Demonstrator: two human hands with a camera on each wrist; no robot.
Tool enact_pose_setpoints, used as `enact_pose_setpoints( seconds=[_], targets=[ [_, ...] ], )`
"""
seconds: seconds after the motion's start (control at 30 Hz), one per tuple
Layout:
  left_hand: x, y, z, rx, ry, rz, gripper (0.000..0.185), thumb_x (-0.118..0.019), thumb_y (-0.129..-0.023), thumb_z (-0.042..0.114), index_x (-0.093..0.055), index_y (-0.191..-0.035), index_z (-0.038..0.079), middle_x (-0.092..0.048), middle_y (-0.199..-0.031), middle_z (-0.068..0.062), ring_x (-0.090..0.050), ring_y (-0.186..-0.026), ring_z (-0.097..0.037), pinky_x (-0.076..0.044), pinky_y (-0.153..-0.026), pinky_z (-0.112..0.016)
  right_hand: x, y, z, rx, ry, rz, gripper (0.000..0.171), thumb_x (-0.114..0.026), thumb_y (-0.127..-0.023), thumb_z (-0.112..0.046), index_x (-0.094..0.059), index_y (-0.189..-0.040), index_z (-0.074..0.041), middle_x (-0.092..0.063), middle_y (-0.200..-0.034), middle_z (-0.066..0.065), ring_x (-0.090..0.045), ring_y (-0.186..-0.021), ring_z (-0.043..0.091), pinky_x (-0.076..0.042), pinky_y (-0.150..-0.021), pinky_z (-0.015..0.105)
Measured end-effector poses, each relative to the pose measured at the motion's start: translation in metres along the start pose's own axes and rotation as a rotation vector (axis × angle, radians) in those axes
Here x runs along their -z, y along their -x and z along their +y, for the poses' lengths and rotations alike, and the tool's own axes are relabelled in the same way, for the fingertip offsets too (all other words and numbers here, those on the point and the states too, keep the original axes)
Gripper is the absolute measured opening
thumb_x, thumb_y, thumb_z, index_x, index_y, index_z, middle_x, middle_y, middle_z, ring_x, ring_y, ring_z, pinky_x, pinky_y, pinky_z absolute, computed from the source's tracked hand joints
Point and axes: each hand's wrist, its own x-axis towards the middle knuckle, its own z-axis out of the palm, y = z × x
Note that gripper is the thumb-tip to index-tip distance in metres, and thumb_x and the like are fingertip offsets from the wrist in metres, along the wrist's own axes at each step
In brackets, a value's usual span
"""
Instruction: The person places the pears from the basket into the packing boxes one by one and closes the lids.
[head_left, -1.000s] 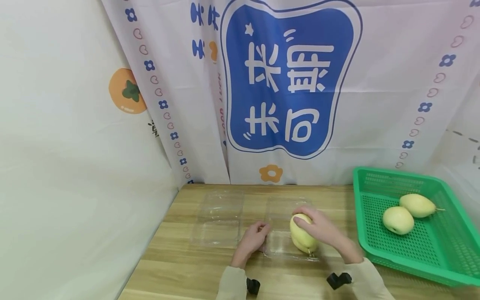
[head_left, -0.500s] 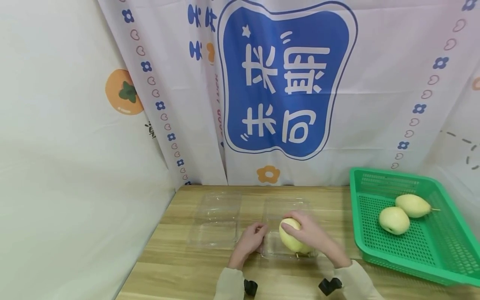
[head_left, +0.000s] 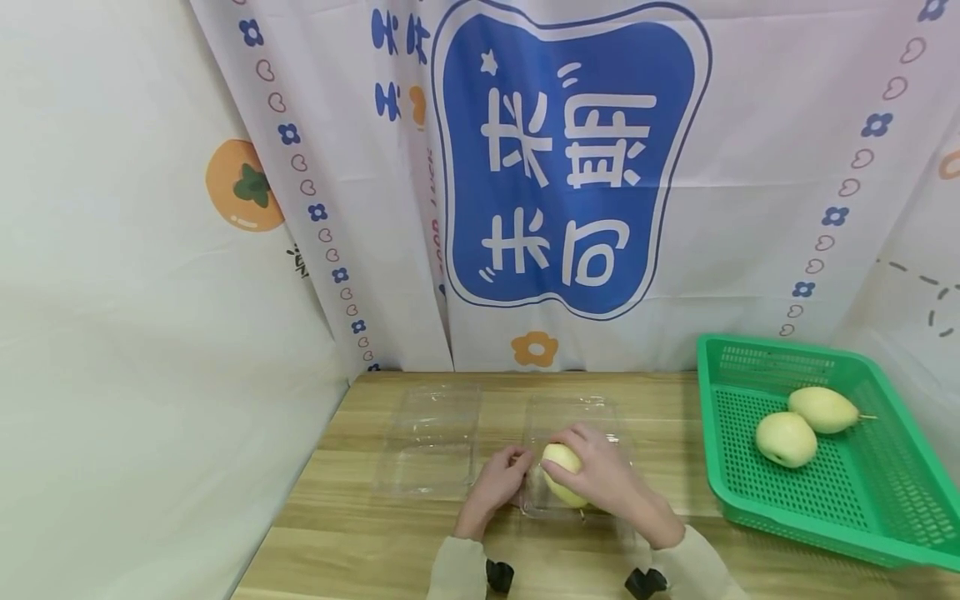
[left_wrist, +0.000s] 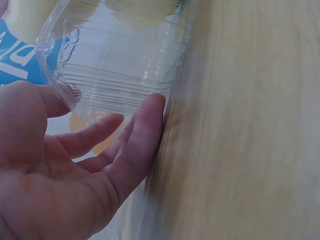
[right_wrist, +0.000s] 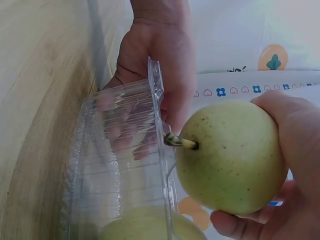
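Wooden tabletop point(head_left: 375, 542), printed curtain behind. Head view: right hand point(head_left: 603, 479) wrapped round a pear point(head_left: 561, 482) over the clear clamshell box point(head_left: 570, 454); left hand point(head_left: 498, 483) holds the box's left edge. Green basket point(head_left: 840, 517) right of the box, two pears inside.

Left wrist: fingers point(left_wrist: 145, 135) bent against the thin box wall point(left_wrist: 125, 65); flimsy, would buckle.

Right wrist: pear point(right_wrist: 227, 157) gripped round its belly, firm, smooth, probably bruisable. A second pear point(right_wrist: 145, 227) shows in the box, blurred.

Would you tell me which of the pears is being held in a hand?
The pear over the clear container, gripped by the right hand; the other two lie untouched in the green basket.
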Motion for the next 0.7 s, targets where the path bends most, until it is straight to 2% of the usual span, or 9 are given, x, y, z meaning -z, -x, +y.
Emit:
enact_pose_setpoints(
  seconds=[0.17,0.33,0.47,0.57,0.7],
  targets=[
    [0.001,0.0,-0.002,-0.003,0.025,-0.006,0.037,-0.055,-0.099,0.036,-0.067,-0.112,0.004,-0.066,-0.089,-0.009,-0.058,-0.077,-0.014,-0.048,-0.065,-0.027,-0.001,-0.002,0.0,0.067,0.029,0.078,0.031,-0.076,-0.084,-0.036,-0.07,-0.108,-0.019,-0.066,-0.105,-0.002,-0.062,-0.09,0.014,-0.046,-0.062,0.017],
    [0.001,0.0,-0.002,0.025,0.077,-0.032,0.037,-0.053,-0.1,0.037,-0.066,-0.111,0.004,-0.064,-0.084,-0.009,-0.056,-0.065,-0.013,-0.049,-0.055,-0.026,-0.001,-0.004,0.001,0.097,0.022,0.141,0.033,-0.079,-0.081,-0.032,-0.07,-0.108,-0.018,-0.067,-0.107,0.0,-0.064,-0.094,0.018,-0.049,-0.063,0.019],
    [0.001,0.0,-0.002,0.037,0.1,-0.04,0.038,-0.053,-0.1,0.037,-0.065,-0.112,0.004,-0.064,-0.084,-0.01,-0.056,-0.061,-0.013,-0.049,-0.051,-0.025,-0.005,-0.004,0.003,0.115,0.065,0.114,0.033,-0.077,-0.082,-0.036,-0.07,-0.109,-0.018,-0.066,-0.11,0.001,-0.062,-0.098,0.02,-0.049,-0.065,0.021],
    [0.001,-0.001,-0.001,0.03,0.072,-0.029,0.037,-0.053,-0.1,0.036,-0.065,-0.113,0.004,-0.065,-0.088,-0.009,-0.058,-0.069,-0.014,-0.05,-0.057,-0.026,-0.009,-0.003,0.006,0.15,0.136,0.079,0.035,-0.075,-0.084,-0.04,-0.07,-0.11,-0.018,-0.066,-0.113,0.002,-0.062,-0.103,0.021,-0.055,-0.075,0.029],
    [0.001,-0.001,0.0,0.026,0.049,-0.021,0.035,-0.053,-0.1,0.037,-0.066,-0.112,0.006,-0.066,-0.091,-0.01,-0.06,-0.076,-0.017,-0.05,-0.062,-0.028,-0.013,-0.002,0.009,0.21,0.245,0.066,0.039,-0.073,-0.085,-0.043,-0.07,-0.113,-0.016,-0.067,-0.115,0.004,-0.062,-0.107,0.022,-0.056,-0.086,0.037]
  ],
)
